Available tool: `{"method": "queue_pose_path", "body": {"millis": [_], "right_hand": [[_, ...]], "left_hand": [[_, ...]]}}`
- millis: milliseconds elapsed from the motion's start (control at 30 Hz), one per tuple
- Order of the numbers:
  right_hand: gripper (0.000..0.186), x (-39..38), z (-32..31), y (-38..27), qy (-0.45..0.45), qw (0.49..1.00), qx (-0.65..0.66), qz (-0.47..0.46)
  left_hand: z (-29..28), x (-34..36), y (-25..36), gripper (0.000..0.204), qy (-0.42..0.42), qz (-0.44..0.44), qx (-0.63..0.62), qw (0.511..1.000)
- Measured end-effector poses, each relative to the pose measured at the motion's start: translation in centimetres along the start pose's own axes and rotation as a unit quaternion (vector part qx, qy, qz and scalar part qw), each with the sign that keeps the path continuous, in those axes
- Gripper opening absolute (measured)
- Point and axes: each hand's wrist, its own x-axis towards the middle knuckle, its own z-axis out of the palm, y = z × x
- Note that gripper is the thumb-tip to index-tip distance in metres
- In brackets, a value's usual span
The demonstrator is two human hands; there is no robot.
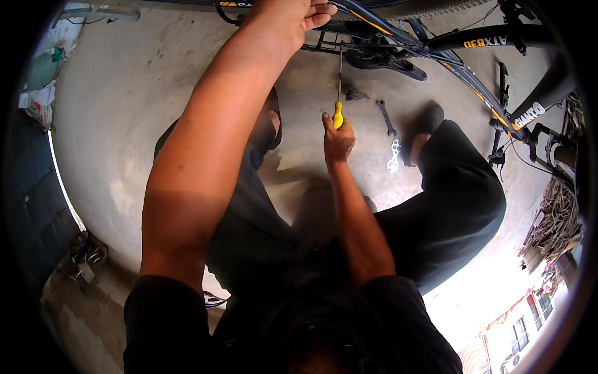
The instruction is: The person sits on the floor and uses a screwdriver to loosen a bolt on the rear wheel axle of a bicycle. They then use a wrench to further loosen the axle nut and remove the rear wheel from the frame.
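My right hand (339, 142) is closed around the yellow handle of a screwdriver (338, 113). Its thin shaft points away from me, and the tip reaches black metal parts (329, 45) on the bicycle. My left hand (316, 17) is stretched far forward at the top edge, fingers curled next to the bicycle's frame. Whatever those fingers hold is hidden. The black bicycle frame (464, 76) with orange stripes runs across the upper right, its lettering upside down. Beside the screwdriver's tip is a dark saddle-shaped part (387, 64).
On the concrete floor (124, 93) right of my right hand lie a dark wrench (387, 117) and a silver multi-hole spanner (393, 156). My bent right leg (451, 199) is beside them. A bundle of sticks (554, 215) stands at far right, and cloths (42, 78) are piled far left.
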Motion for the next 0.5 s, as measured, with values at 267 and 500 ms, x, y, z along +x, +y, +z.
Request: {"method": "queue_pose_path", "body": {"millis": [267,500], "right_hand": [[0.035,1.4,0.5,2.0,0.008,0.983,-0.064,-0.172],[0.032,0.8,-1.8,-0.6,-0.203,0.927,0.291,0.124]], "left_hand": [[0.7,-0.5,0.0,0.022,0.016,-0.007,-0.008,1.000],[0.3,-0.3,-0.1,0.021,0.007,-0.012,-0.020,1.000]]}}
